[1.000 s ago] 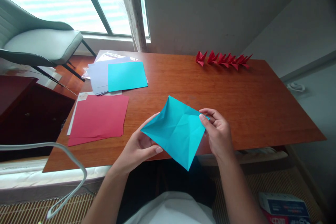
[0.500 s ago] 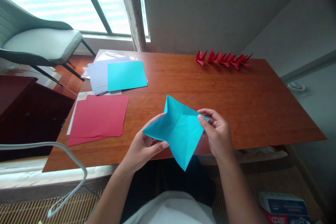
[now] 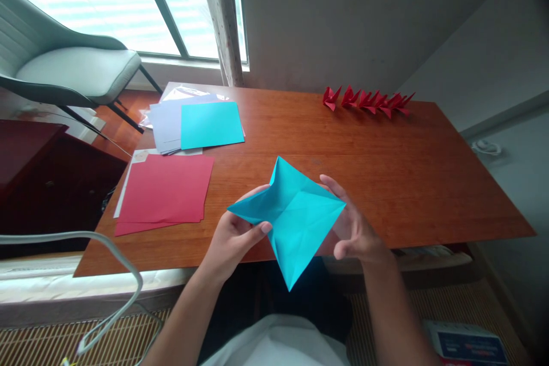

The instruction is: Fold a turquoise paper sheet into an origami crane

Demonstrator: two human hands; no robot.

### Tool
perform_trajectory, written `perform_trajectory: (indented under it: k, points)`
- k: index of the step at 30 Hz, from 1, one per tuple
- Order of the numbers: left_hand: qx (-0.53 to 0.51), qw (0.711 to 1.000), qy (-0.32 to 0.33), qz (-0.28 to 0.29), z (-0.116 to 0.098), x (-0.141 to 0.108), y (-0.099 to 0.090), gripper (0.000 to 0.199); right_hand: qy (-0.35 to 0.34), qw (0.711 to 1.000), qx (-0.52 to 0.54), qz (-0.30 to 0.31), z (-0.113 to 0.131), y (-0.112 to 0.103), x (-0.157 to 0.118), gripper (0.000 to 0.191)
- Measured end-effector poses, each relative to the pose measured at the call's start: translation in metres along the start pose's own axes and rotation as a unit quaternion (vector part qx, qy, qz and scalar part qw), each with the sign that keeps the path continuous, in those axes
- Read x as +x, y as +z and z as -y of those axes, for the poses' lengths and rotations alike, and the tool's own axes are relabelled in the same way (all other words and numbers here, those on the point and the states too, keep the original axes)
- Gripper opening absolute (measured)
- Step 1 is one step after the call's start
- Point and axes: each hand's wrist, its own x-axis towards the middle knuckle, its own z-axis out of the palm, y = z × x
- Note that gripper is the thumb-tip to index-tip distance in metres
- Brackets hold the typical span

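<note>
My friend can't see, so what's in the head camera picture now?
The left hand holds creased turquoise paper, the right hand open beside it. Red folded figures, red sheets and a turquoise sheet lie on the table.

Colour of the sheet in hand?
The creased paper sheet in the left hand is plain turquoise; shows best in the head view.

The turquoise paper (image 3: pixel 302 214) — creased, bent inward at its left side — is held above the table's near edge (image 3: pixel 171 262).

a pale chair (image 3: pixel 81 71) stands by the bright window (image 3: pixel 107 6).
</note>
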Motion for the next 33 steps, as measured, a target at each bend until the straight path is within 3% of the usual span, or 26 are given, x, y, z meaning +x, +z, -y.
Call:
perform_trajectory:
  k: [8, 15, 24, 29, 33]
  points:
    - [-0.043, 0.998, -0.037, -0.005, 0.005, -0.004, 0.001, 0.069, 0.017, 0.999, -0.032, 0.024, -0.008, 0.0, 0.001, 0.121]
    - [-0.035, 0.999, -0.041, -0.005, 0.005, -0.003, 0.003, 0.073, 0.009, 0.995, -0.098, -0.009, -0.008, 0.001, 0.003, 0.126]
    - [-0.014, 0.999, -0.038, -0.004, 0.002, -0.003, 0.007, 0.074, 0.045, 0.999, -0.023, 0.003, -0.012, 0.003, 0.004, 0.135]
    - [0.005, 1.0, -0.031, 0.0, 0.001, -0.003, 0.007, 0.071, 0.061, 0.998, -0.011, 0.003, -0.011, 0.006, 0.005, 0.135]
    - [0.018, 0.999, -0.03, -0.001, 0.0, -0.004, 0.007, 0.069, 0.033, 0.996, -0.084, -0.003, -0.009, 0.008, 0.008, 0.123]
